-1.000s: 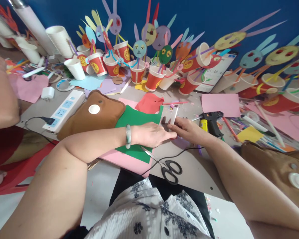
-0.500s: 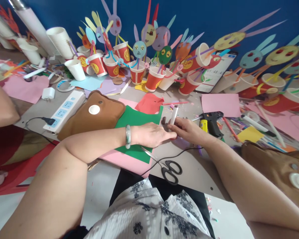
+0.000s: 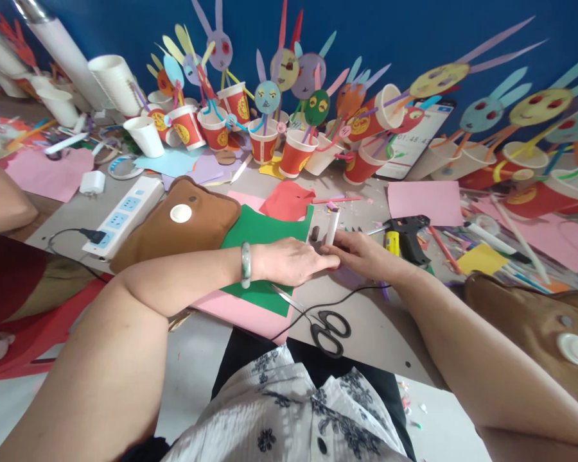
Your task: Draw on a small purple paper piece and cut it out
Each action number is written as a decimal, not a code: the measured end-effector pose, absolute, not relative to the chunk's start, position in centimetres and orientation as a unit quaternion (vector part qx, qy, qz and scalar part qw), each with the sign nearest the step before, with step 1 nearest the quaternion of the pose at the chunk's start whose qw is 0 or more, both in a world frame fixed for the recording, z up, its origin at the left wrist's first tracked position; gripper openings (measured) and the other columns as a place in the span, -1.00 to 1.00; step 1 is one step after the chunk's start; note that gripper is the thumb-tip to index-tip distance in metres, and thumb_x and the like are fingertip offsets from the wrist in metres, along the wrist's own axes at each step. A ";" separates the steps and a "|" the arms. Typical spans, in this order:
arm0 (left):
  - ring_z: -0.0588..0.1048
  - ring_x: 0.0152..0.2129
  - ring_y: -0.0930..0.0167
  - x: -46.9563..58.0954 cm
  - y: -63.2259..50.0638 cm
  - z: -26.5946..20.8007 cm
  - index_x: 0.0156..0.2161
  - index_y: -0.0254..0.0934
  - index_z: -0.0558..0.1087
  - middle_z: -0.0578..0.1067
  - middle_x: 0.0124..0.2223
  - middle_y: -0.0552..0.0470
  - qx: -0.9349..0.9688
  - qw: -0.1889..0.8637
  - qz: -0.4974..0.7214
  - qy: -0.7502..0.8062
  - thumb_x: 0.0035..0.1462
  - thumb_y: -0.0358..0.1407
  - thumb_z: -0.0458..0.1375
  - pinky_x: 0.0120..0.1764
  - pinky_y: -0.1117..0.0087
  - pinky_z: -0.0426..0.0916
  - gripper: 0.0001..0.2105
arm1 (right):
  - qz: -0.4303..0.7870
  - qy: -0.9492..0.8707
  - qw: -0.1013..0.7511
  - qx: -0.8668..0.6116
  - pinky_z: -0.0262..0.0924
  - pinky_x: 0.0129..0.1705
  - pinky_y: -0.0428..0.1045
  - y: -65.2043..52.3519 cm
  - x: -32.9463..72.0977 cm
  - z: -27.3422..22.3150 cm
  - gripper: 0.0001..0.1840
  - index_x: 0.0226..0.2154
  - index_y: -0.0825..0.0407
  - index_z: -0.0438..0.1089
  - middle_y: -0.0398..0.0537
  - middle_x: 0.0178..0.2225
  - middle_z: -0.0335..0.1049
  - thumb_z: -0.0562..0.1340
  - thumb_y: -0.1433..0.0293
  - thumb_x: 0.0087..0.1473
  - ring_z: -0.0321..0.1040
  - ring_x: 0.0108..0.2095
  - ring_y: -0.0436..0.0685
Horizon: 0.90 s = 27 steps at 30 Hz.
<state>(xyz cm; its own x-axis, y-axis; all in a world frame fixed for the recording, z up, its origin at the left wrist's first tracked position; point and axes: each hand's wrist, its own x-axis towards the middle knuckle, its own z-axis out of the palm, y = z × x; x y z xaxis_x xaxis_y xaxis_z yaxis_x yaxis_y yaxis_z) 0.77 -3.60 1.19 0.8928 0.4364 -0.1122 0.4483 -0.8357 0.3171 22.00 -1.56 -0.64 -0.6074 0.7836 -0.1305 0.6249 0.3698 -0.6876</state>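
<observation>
My right hand (image 3: 359, 250) grips a white marker-like stick (image 3: 332, 226) with a dark end, held nearly upright. Beside it, my left hand (image 3: 293, 262) reaches over the green paper sheet (image 3: 270, 231), its index finger stretched to the right hand's fingertips. Its other fingers are curled underneath, and whatever they pinch is hidden. A speck of red shows beneath the fingertips. Black-handled scissors (image 3: 330, 332) lie just below my hands, blades partly over the green sheet and the pink sheet (image 3: 250, 311) under it.
Red and white paper cups (image 3: 298, 153) with paper rabbit heads line the back, near a phone (image 3: 409, 151). A glue gun (image 3: 409, 237) lies right of my hands, its black cord crossing the table. Brown cushions (image 3: 173, 224), a power strip (image 3: 125, 215) and another person's arm (image 3: 4, 196) flank me.
</observation>
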 end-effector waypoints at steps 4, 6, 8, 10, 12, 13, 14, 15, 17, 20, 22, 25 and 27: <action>0.43 -0.52 0.39 0.7 -3.6 1.2 0.09 -0.26 0.33 0.48 -0.40 -0.03 0.958 0.170 -0.020 0.229 0.31 -0.39 -0.05 -0.49 0.38 0.12 -0.71 | 0.344 -0.816 0.120 -0.449 0.02 -0.44 -0.04 -1.6 21.9 -0.5 -0.63 -0.39 0.03 0.38 -0.18 -0.60 0.27 0.11 0.09 0.20 0.14 -0.55 0.04; 0.44 -0.51 0.38 0.7 -3.6 1.2 0.09 -0.27 0.33 0.48 -0.40 -0.03 0.959 0.164 -0.022 0.228 0.29 -0.41 -0.05 -0.48 0.38 0.13 -0.70 | 0.363 -0.817 0.117 -0.432 0.03 -0.44 -0.04 -1.7 21.9 -0.5 -0.63 -0.40 0.03 0.38 -0.18 -0.59 0.30 0.11 0.09 0.20 0.16 -0.54 0.03; 0.44 -0.50 0.38 0.7 -3.6 1.3 0.09 -0.28 0.34 0.48 -0.40 -0.03 0.960 0.160 -0.029 0.230 0.28 -0.43 -0.04 -0.47 0.38 0.14 -0.69 | 0.379 -0.817 0.114 -0.419 0.04 -0.45 -0.05 -1.7 21.9 -0.5 -0.62 -0.39 0.03 0.38 -0.17 -0.58 0.33 0.11 0.08 0.20 0.18 -0.54 0.03; 0.44 -0.51 0.38 0.7 -3.7 1.3 0.10 -0.29 0.34 0.49 -0.40 -0.04 0.960 0.161 -0.030 0.229 0.29 -0.42 -0.06 -0.47 0.38 0.14 -0.68 | 0.366 -0.817 0.122 -0.429 0.04 -0.45 -0.05 -1.8 22.0 -0.4 -0.63 -0.37 0.03 0.40 -0.16 -0.58 0.33 0.11 0.10 0.21 0.18 -0.54 0.03; 0.43 -0.53 0.38 0.7 -3.6 1.3 0.13 -0.28 0.33 0.49 -0.40 -0.04 0.960 0.165 -0.024 0.225 0.33 -0.37 -0.08 -0.49 0.38 0.13 -0.67 | 0.343 -0.815 0.129 -0.450 0.05 -0.45 -0.05 -1.8 22.0 -0.4 -0.64 -0.37 0.04 0.41 -0.16 -0.59 0.32 0.12 0.11 0.21 0.18 -0.54 0.03; 0.42 -0.54 0.38 0.7 -3.6 1.2 0.15 -0.28 0.32 0.49 -0.40 -0.04 0.960 0.168 -0.018 0.223 0.34 -0.34 -0.10 -0.49 0.37 0.13 -0.66 | 0.337 -0.813 0.132 -0.457 0.05 -0.46 -0.05 -1.8 22.1 -0.3 -0.63 -0.38 0.04 0.41 -0.16 -0.60 0.32 0.12 0.11 0.21 0.18 -0.55 0.02; 0.42 -0.54 0.38 0.7 -3.6 1.1 0.17 -0.27 0.31 0.49 -0.40 -0.05 0.960 0.171 -0.013 0.223 0.35 -0.32 -0.11 -0.50 0.37 0.12 -0.65 | 0.338 -0.811 0.133 -0.459 0.06 -0.46 -0.05 -1.8 22.2 -0.3 -0.63 -0.38 0.04 0.41 -0.16 -0.60 0.33 0.12 0.11 0.21 0.19 -0.56 0.02; 0.42 -0.55 0.37 0.7 -3.6 1.0 0.18 -0.26 0.30 0.50 -0.39 -0.05 0.959 0.174 -0.011 0.224 0.36 -0.31 -0.12 -0.50 0.37 0.12 -0.64 | 0.344 -0.809 0.133 -0.458 0.07 -0.47 -0.05 -1.7 22.3 -0.3 -0.62 -0.38 0.05 0.41 -0.16 -0.60 0.35 0.12 0.10 0.21 0.21 -0.56 0.02; 0.43 -0.54 0.37 0.7 -3.5 0.8 0.20 -0.24 0.30 0.50 -0.38 -0.04 0.957 0.179 -0.010 0.229 0.36 -0.30 -0.10 -0.50 0.38 0.13 -0.63 | 0.358 -0.805 0.136 -0.454 0.10 -0.47 -0.06 -1.7 22.5 -0.2 -0.62 -0.38 0.05 0.41 -0.14 -0.60 0.39 0.13 0.09 0.21 0.26 -0.56 0.03; 0.46 -0.52 0.37 0.7 -3.5 0.7 0.21 -0.23 0.28 0.51 -0.38 -0.04 0.956 0.181 -0.013 0.232 0.35 -0.30 -0.09 -0.48 0.39 0.18 -0.62 | 0.376 -0.797 0.144 -0.450 0.14 -0.48 -0.06 -1.7 22.8 -0.2 -0.62 -0.38 0.04 0.41 -0.12 -0.59 0.44 0.16 0.08 0.20 0.33 -0.56 0.04; 0.47 -0.51 0.37 0.7 -3.5 0.7 0.23 -0.23 0.27 0.51 -0.37 -0.04 0.956 0.179 -0.017 0.231 0.35 -0.30 -0.09 -0.46 0.39 0.21 -0.61 | 0.387 -0.793 0.152 -0.446 0.15 -0.50 -0.07 -1.8 22.9 -0.2 -0.63 -0.39 0.03 0.40 -0.14 -0.61 0.44 0.17 0.08 0.20 0.34 -0.58 0.04; 0.48 -0.51 0.37 0.7 -3.5 0.8 0.24 -0.23 0.26 0.51 -0.38 -0.04 0.956 0.178 -0.024 0.232 0.35 -0.30 -0.08 -0.44 0.39 0.24 -0.60 | 0.389 -0.790 0.163 -0.445 0.11 -0.54 -0.08 -2.0 23.0 -0.2 -0.65 -0.40 0.03 0.41 -0.16 -0.63 0.42 0.20 0.10 0.19 0.30 -0.62 0.01; 0.47 -0.51 0.37 0.7 -3.5 0.9 0.24 -0.24 0.26 0.51 -0.39 -0.03 0.955 0.181 -0.027 0.233 0.35 -0.29 -0.09 -0.43 0.39 0.26 -0.61 | 0.386 -0.790 0.165 -0.447 0.08 -0.56 -0.08 -2.1 23.2 -0.1 -0.65 -0.43 0.04 0.43 -0.16 -0.64 0.40 0.22 0.11 0.17 0.26 -0.64 0.00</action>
<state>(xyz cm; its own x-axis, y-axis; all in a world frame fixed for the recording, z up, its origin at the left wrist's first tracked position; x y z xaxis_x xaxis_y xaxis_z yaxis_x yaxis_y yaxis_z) 0.72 -3.51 0.89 0.8902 0.4349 -0.1355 0.4543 -0.8258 0.3342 23.19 -2.07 -0.15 -0.5465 0.8333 -0.0835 0.5785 0.3035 -0.7572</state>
